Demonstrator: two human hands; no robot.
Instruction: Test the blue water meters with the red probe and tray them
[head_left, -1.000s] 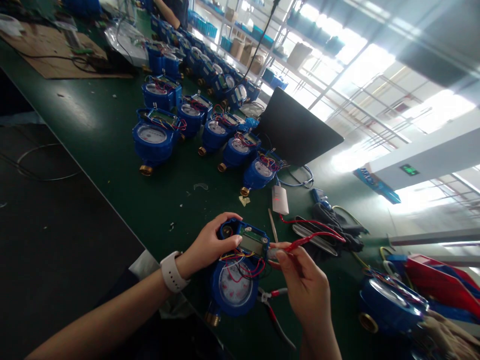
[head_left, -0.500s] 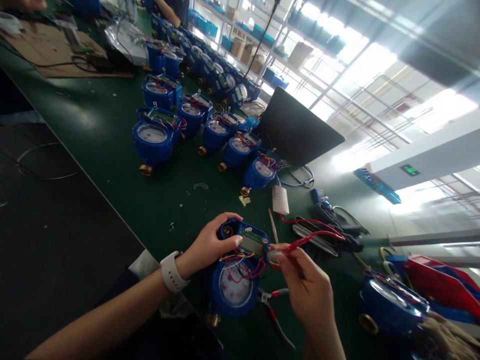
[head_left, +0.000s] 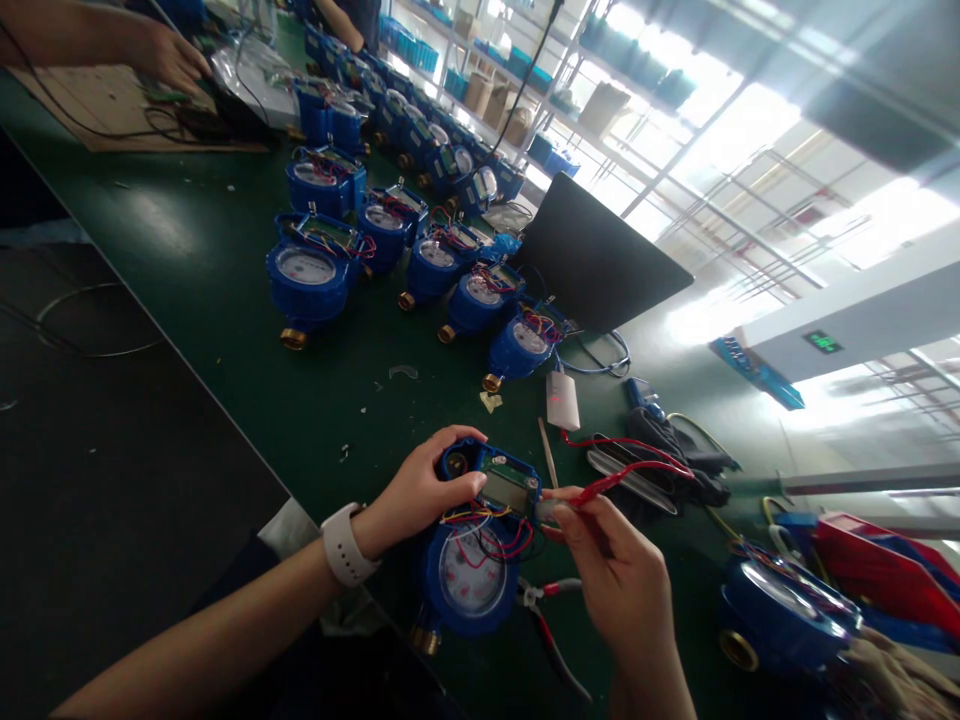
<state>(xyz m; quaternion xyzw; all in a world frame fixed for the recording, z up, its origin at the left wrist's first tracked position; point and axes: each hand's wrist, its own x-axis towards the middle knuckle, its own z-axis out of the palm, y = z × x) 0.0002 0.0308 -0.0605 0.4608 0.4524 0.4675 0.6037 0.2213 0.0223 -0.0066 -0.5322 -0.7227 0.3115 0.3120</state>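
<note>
A blue water meter (head_left: pixel 471 575) with a round dial, loose coloured wires and a small display lies at the table's near edge. My left hand (head_left: pixel 431 480) grips the meter's display housing, its thumb by the screen. At the housing's right side, my right hand (head_left: pixel 619 570) pinches a small pale probe (head_left: pixel 547 512) on a red cable (head_left: pixel 622 480); its tip touches or nearly touches the housing, I cannot tell which. Pliers (head_left: pixel 547 630) with red-and-black handles lie right of the meter, partly behind my right hand.
Several blue meters (head_left: pixel 311 280) stand in rows farther up the green table (head_left: pixel 247 350). A laptop (head_left: pixel 600 255), a white box (head_left: pixel 562 400) and a dark pouch (head_left: pixel 675 450) lie beyond my hands. Another meter (head_left: pixel 780 610) is at the right. A co-worker's hand (head_left: pixel 169 60) reaches over cardboard at the upper left.
A co-worker's hand and forearm have come in at the upper left, over the cardboard. A red light now shows on the white box. My hands hold almost the same position.
</note>
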